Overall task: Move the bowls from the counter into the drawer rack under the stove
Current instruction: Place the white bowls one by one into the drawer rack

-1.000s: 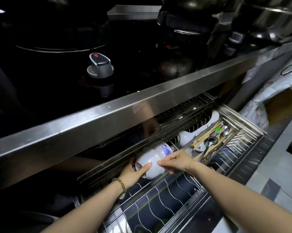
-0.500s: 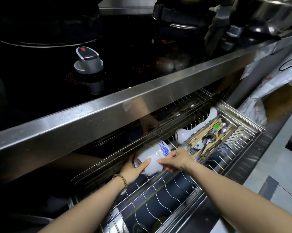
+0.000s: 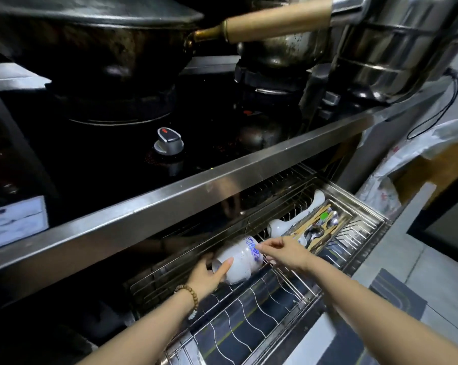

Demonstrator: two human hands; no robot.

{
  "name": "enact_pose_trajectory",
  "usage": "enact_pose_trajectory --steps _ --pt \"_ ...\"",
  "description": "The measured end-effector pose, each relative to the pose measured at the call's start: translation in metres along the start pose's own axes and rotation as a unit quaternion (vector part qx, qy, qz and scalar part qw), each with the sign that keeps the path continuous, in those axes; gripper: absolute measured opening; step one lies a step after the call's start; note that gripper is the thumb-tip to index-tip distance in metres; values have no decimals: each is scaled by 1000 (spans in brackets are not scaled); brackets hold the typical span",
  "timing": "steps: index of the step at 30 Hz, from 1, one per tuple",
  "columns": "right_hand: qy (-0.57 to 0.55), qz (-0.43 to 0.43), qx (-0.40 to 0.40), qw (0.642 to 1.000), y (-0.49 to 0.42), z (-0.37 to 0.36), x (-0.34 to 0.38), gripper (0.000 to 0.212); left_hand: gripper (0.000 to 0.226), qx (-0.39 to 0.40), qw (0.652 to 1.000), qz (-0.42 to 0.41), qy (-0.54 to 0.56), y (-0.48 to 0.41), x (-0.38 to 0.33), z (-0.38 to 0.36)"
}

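Seating step, I judge: stacked bowls [image 3: 238,262] lie sideways in the drawer rack [image 3: 249,320], my left hand [image 3: 204,276] gripping their 8 o'clock end, my right hand [image 3: 285,252] touching the 2 o'clock rim (pinch unclear); next, settle them and release.

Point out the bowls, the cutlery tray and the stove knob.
bowls [image 3: 239,262], head view, white side of the stack.
cutlery tray [image 3: 341,227], head view, its right rim.
stove knob [image 3: 169,139], head view, grey top.
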State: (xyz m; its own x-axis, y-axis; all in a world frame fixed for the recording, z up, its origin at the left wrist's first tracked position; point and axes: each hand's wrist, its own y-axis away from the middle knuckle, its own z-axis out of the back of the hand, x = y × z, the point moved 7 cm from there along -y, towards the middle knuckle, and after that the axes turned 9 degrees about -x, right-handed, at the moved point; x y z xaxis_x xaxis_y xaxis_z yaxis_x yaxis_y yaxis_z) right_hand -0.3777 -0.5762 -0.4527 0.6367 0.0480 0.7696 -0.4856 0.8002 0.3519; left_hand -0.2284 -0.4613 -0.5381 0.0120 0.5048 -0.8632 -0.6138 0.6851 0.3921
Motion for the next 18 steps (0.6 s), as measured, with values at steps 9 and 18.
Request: enact_pose_trajectory --steps 9,18 --pt "-85 105 -112 984 112 71 85 45 36 31 979 -202 -18 106 -135 42" --pt "-12 338 -213 917 217 91 255 74 45 -51 882 -468 -29 242 -291 194"
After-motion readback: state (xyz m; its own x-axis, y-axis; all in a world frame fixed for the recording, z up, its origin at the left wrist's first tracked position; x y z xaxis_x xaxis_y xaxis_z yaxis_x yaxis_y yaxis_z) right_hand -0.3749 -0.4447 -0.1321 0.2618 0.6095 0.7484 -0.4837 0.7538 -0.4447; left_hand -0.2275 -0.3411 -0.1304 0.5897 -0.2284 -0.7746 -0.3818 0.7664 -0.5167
